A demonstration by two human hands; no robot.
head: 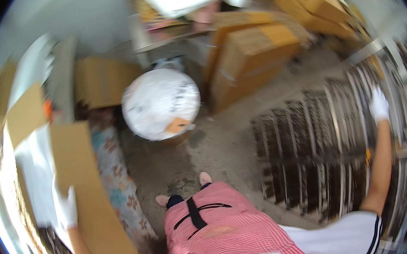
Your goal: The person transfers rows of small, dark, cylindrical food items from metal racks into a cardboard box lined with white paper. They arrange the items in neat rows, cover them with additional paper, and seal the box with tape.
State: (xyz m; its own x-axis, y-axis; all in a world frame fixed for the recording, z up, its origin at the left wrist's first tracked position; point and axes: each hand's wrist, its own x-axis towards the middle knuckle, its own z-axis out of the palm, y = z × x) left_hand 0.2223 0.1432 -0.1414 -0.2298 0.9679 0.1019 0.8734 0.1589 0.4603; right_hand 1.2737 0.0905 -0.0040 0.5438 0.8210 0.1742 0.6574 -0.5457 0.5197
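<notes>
My left hand (66, 208), in a white glove, rests at the left between a white sheet (37, 176) and a long brown cardboard piece (77, 171). Its thumb stands away from the fingers, and whether it grips the sheet is hidden. Far to the right, my right hand (378, 105), also white-gloved, reaches onto a metal rack (310, 126) with several closely spaced shelves. Its fingertips touch or hover over one of the rack's upper bars; blur hides which, and whether they are closed on it.
A round, plastic-wrapped white top (161, 103) stands ahead on the concrete floor (224, 143). Taped cardboard boxes (252, 57) stand beyond it to the right. Another cardboard box (107, 79) is at the back left. Flower-patterned cloth (116, 167) lies beside the cardboard piece.
</notes>
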